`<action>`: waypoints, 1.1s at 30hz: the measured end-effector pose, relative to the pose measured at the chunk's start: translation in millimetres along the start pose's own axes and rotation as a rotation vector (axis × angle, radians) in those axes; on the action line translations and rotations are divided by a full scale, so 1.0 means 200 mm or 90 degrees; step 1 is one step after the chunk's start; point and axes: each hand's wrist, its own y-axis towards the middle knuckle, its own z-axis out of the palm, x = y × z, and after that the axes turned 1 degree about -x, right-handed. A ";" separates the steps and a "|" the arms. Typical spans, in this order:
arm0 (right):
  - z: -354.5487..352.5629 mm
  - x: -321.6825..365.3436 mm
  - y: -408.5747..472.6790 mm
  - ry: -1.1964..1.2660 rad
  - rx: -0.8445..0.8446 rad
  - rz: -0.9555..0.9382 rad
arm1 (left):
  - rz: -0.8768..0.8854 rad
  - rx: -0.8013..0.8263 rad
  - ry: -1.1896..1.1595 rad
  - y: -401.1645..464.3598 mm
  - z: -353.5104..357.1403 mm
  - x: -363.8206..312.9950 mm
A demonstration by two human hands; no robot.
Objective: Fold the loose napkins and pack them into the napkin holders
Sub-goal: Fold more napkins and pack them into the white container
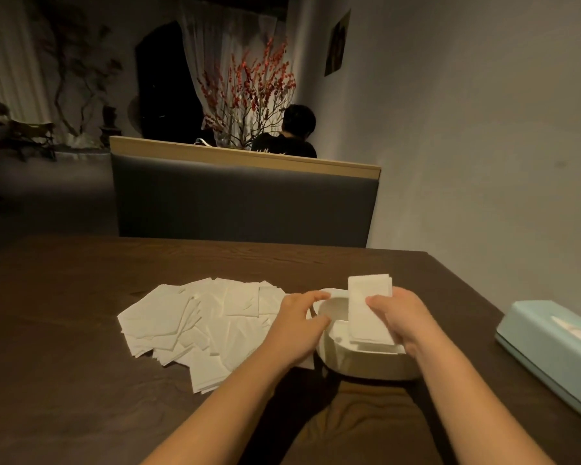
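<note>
1. White against the dark wooden table (81, 270), the napkin holder (366, 360) is the landmark in the head view — a rounded open container sitting just in front of the person, between the two forearms.

2. Directly above the holder's right half, the right hand (403, 317) grips a stack of folded napkins (366, 307). Its fingers curl round the stack's right edge, with the thumb across the near face.

3. The stack's long axis runs from near to far over the holder, far end raised and near end dipping toward the opening. The lower edge seems to meet napkins already inside, though I cannot tell whether it truly touches them.

4. On the holder's left rim, the left hand (302, 320) has its fingers bent over the edge and appears to steady the container; it holds no napkin.

5. The right hand is the nearer one to the opening, so in my judgement the coming move turns on lowering the stack straight down into the holder's right side.

6. Left of the holder, touching or just beside its wall, lies the pile of loose napkins (198, 323) — flat, overlapping white sheets fanned across the table, still unfolded.

7. Well to the right of the holder, near the table's edge, rests a pale blue tissue box (550, 347), untouched.
</note>
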 end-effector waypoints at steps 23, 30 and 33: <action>0.08 -0.01 0.16 -0.306 0.117 0.088 | -0.032 0.058 0.071 0.03 0.07 0.03; 0.06 -0.03 0.16 -0.215 0.129 0.124 | -0.026 0.062 0.058 0.04 0.08 0.05; 0.05 -0.01 0.16 -0.241 0.071 0.067 | -0.018 0.034 0.041 0.04 0.05 0.06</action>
